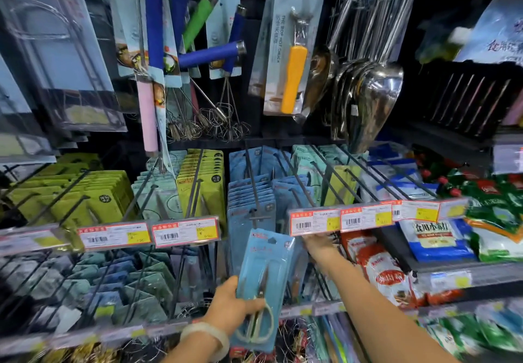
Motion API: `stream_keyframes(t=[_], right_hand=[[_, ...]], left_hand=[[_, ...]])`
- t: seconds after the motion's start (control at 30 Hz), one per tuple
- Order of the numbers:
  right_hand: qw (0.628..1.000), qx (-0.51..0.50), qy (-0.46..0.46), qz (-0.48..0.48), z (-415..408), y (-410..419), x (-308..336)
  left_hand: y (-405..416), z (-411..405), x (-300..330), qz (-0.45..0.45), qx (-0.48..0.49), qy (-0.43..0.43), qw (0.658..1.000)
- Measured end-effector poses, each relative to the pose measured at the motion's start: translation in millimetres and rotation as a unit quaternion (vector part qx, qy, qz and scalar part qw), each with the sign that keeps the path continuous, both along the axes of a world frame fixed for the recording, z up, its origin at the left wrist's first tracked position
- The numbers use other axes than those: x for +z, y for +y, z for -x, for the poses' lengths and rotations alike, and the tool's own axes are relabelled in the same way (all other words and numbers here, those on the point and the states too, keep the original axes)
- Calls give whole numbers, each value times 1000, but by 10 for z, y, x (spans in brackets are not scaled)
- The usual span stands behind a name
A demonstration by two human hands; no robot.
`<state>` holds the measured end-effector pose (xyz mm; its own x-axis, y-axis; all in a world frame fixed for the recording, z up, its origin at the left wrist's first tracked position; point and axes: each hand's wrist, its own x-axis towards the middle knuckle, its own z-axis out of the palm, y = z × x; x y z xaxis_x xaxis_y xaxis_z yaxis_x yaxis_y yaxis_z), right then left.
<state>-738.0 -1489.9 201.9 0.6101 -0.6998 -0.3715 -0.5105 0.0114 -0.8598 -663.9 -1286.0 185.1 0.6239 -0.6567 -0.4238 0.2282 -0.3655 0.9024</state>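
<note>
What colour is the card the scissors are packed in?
The card is light blue, best in the head view.

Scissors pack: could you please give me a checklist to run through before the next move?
1. Left hand grips the scissors pack: ok.
2. Hang hole at the pack's top uncovered: ok.
3. Hang hole on the peg: not ok, it sits below the tip.
4. Right hand free to help: cannot tell, fingers hidden behind the price rail.
5. Blue packs on that peg match: cannot tell, print blurred.
</note>
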Motion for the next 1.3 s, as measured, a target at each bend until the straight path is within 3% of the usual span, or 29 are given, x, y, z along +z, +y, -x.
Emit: stream_keyframes(t=[0.1, 0.17, 0.37, 0.53, 0.8, 1.0, 1.1, 1.3], right_hand=[[972, 12, -136, -191, 291, 338, 74], [977, 69, -115, -163, 478, 509, 54], [984, -10, -150, -92, 667, 473, -73], [980, -28, -192, -41, 675, 331, 41], [969, -66, -239, -17, 527, 267, 19], [984, -88, -143, 66, 356, 124, -3], [984, -127, -123, 32, 199, -49, 25], [986, 0, 122, 113, 79, -150, -282]], left_hand=[[-72, 43, -14, 16, 29, 2, 999], [-152, 112, -28, 24, 31, 7, 999], [-357, 359, -22, 34, -17, -11, 999], [-540, 385, 113, 75, 5, -52, 996], [-709, 329, 185, 86, 58, -27, 994], [-830, 236, 154, -4, 26, -107, 994], [-880, 189, 166, -47, -6, -103, 994], [-577, 24, -73, -129, -23, -132, 982]])
